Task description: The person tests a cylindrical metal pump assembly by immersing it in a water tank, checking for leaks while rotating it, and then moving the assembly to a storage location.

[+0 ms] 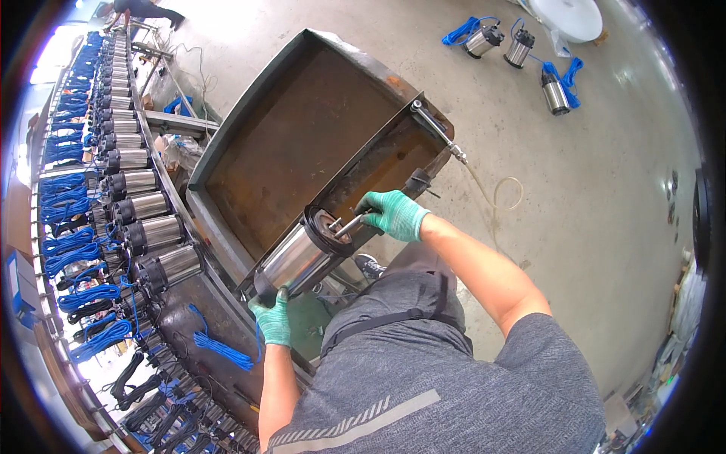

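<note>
A shiny steel submersible pump (296,259) with black ends lies tilted across a dark metal bar at the near side of a large tank (276,144). My left hand (274,319), in a green glove, grips the black lower-left end of the pump, its fingers partly hidden behind it. At the open upper-right end, my right hand (395,215), gloved alike, is closed on a short metal rod (349,225) that points into the pump's face. Just beyond that hand, a dark knob-like part (417,180) sits on the bar.
A metal fitting (439,130) with a clear hose (495,203) extends off the tank's right corner. To the left, a long rack (162,181) carries rows of pumps and blue cable coils (72,253). Three pumps (519,47) with blue cables are on the floor at far right.
</note>
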Tool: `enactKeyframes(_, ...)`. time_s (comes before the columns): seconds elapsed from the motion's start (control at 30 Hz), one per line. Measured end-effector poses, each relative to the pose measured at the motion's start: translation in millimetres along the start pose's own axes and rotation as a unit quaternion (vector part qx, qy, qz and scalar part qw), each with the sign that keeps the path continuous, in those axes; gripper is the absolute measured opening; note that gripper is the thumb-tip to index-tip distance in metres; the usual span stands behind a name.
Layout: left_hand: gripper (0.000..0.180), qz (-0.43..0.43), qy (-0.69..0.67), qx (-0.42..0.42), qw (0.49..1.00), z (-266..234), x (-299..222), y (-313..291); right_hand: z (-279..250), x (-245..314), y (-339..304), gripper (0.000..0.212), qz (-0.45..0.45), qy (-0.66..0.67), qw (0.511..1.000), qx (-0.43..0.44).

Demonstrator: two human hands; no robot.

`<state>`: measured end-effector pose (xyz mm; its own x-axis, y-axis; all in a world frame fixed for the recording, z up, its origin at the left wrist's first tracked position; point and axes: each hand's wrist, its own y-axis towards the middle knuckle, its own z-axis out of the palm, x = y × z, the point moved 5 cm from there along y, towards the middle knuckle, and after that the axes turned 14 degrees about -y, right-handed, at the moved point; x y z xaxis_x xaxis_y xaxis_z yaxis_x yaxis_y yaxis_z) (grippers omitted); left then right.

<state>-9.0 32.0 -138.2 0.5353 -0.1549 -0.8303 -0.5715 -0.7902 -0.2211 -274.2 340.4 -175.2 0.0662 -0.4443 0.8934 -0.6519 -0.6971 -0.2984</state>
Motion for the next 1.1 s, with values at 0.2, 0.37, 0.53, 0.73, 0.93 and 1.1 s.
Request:
enactKeyframes(0.2,0.07,0.01,-0.007,-0.005,1.0,2.7,-6.3,-2.9,0.1,1.9,-1.1,0.02,0.018,-0.041,0.999,0.016)
enactKeyframes(0.37,0.07,0.025,-0.01,-0.012,1.0,3.1,-9.4,-5.4,-3.6,19.3,0.1,0.019,-0.127,-0.125,0.982,-0.054)
enactKeyframes(0.53,0.071,0.026,-0.01,-0.01,1.0,-1.4,3.4,1.4,-6.8,9.0,5.9,0.022,0.043,-0.031,0.992,0.112)
enactKeyframes(0.73,0.072,0.015,-0.016,-0.01,1.0,-4.2,13.2,2.9,-10.4,22.6,8.8,0.035,0.1,-0.062,0.986,0.115)
enactKeyframes(0.93,0.073,0.019,-0.029,-0.005,0.999,4.9,-9.9,-4.4,13.1,3.9,24.1,0.035,-0.037,-0.267,0.958,0.093)
enactKeyframes(1.1,0.073,0.01,-0.006,-0.011,1.0,-3.2,8.3,-0.3,18.2,4.6,16.7,0.036,-0.02,-0.236,0.967,0.092)
